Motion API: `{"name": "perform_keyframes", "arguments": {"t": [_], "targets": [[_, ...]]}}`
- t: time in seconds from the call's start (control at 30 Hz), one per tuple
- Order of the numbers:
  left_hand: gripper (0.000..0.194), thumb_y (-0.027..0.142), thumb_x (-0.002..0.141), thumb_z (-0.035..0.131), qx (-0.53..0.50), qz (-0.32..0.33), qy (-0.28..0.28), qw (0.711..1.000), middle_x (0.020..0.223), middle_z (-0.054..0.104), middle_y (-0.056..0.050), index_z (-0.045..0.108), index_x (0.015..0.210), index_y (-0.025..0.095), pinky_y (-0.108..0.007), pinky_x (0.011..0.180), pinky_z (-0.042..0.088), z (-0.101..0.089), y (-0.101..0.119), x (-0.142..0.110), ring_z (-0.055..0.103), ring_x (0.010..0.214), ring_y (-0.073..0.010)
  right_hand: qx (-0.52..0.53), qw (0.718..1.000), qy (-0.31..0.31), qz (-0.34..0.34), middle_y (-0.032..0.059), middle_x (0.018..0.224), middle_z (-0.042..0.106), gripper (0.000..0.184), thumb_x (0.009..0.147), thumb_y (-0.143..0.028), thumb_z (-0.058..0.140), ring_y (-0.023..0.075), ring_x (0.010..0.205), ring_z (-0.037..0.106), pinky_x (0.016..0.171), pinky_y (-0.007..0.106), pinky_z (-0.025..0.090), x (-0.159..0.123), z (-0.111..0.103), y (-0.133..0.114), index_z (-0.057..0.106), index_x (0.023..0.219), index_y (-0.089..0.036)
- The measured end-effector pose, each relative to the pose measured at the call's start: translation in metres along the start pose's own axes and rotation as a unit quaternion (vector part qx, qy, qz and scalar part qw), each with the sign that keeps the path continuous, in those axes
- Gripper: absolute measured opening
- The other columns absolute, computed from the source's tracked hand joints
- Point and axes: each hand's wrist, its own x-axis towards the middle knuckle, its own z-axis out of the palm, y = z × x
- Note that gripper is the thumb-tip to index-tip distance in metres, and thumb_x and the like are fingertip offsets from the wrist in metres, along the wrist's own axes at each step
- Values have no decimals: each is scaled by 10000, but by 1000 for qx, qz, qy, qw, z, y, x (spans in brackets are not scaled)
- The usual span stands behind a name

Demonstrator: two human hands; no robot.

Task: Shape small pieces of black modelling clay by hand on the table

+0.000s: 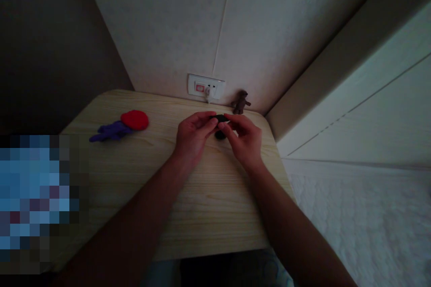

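Observation:
Over the far part of the wooden table (188,215), my left hand (194,133) and my right hand (244,139) meet. Both pinch a small black piece (221,118) between thumbs and fingers; it looks like modelling clay, but its shape is partly covered. Just below it, a black lump (220,135) shows between the hands; whether it touches the piece above cannot be made out. To the left lie a flat, rounded red piece (135,119) and a lumpy purple piece (112,131), touching each other. Beyond my right hand, a small brown figure (241,102) stands upright near the wall.
A wall socket (206,87) with a plug in it sits just above the table's back edge. Pale panelled furniture (353,112) and a white quilted surface (360,215) are on the right. A blurred-out blue patch (30,188) covers the lower left.

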Motion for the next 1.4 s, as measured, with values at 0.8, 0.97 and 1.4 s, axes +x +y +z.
{"name": "perform_keyframes", "arguments": {"t": [0.8, 0.97, 1.4], "targets": [[221, 308, 714, 846, 64, -21, -107, 992, 769, 723, -39, 759, 847, 156, -289, 706, 525, -5, -3, 1, 647, 686, -141, 173, 974, -45, 137, -24, 637, 607, 323, 883, -511, 710, 110, 572, 530, 542, 254, 421, 2, 3, -3, 691, 793, -201], [217, 282, 694, 843, 13, -52, -94, 994, 783, 704, -40, 732, 819, 143, -272, 681, 497, 0, -2, -1, 623, 687, -127, 177, 976, -8, 125, -29, 679, 647, 231, 838, -430, 784, 110, 548, 560, 519, 253, 449, 2, 3, -2, 700, 913, -228], [216, 235, 647, 853, 4, -39, -58, 998, 821, 726, -20, 730, 813, 172, -335, 826, 550, -1, 2, -1, 685, 768, -153, -73, 994, -58, -61, 58, 994, 761, 237, 928, -356, 702, 194, 838, 655, 815, 374, 550, -1, -1, -13, 763, 1139, -267]]}}
